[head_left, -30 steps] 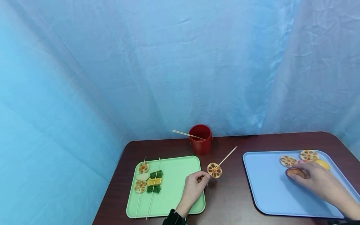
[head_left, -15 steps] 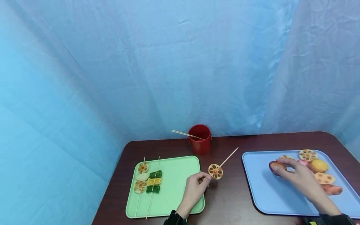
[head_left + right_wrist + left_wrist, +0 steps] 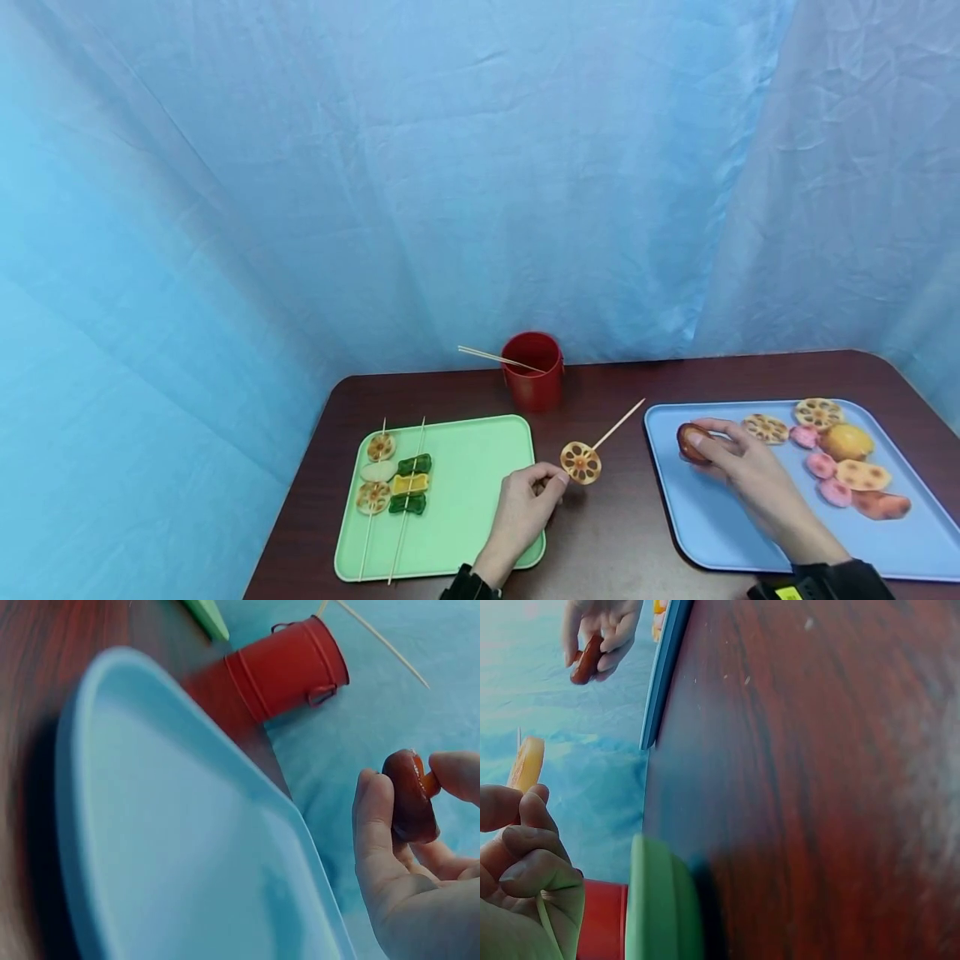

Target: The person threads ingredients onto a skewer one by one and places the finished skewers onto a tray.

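Note:
In the head view my left hand point(image 3: 525, 507) pinches a bamboo skewer point(image 3: 619, 423) beside a lotus root slice point(image 3: 581, 462) threaded on it. The skewer's tip points up and to the right, past the green tray's edge. The slice shows edge-on in the left wrist view, above curled fingers point(image 3: 536, 840). Over the left part of the blue tray point(image 3: 720, 533), my right hand point(image 3: 750, 479) holds a brown toy mushroom point(image 3: 411, 799). In the right wrist view its cap lies against the fingers, and the thumb is at its orange stem.
A green tray point(image 3: 465, 458) bears two filled skewers point(image 3: 410, 485). Behind it stands a red bucket point(image 3: 534, 383) with thin sticks leaning out. On the blue tray's right lie lotus slices point(image 3: 819, 413), a yellow potato-like piece point(image 3: 847, 442), pink pieces point(image 3: 834, 492) and a sausage-like piece point(image 3: 883, 505).
My right hand has carried the mushroom leftward across the blue tray, away from the food pieces, turning its brown cap into view. The left hand and skewer have shifted slightly right.

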The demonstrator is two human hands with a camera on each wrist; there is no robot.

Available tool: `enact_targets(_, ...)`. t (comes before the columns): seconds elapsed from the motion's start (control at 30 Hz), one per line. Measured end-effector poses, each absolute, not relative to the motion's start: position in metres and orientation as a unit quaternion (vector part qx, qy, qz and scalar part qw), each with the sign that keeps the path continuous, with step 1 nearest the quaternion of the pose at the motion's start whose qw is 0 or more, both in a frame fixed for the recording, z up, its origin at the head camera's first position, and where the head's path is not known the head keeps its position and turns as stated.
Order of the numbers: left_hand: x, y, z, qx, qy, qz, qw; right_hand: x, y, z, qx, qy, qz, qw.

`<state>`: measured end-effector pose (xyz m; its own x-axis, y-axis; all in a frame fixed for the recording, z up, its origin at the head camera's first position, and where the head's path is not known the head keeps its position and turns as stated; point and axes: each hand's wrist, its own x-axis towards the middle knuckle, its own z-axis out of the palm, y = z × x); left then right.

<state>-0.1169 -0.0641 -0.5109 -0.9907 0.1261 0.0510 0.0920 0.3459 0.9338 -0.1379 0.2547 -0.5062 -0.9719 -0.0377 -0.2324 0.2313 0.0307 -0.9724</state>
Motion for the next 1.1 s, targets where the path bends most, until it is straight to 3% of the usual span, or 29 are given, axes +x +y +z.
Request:
enact_targets(0.53,-0.107,-0.065,-0.51,0.114,0.824,0.555,0.021,-0.144,0.247,-0.504,0.067,0.619,-0.772,0.129)
enact_targets(1.1,-0.103,-0.065,-0.513,0.127,0.84,0.523,0.07,-0.146,0.241,-0.497,0.046,0.642,-0.756,0.121)
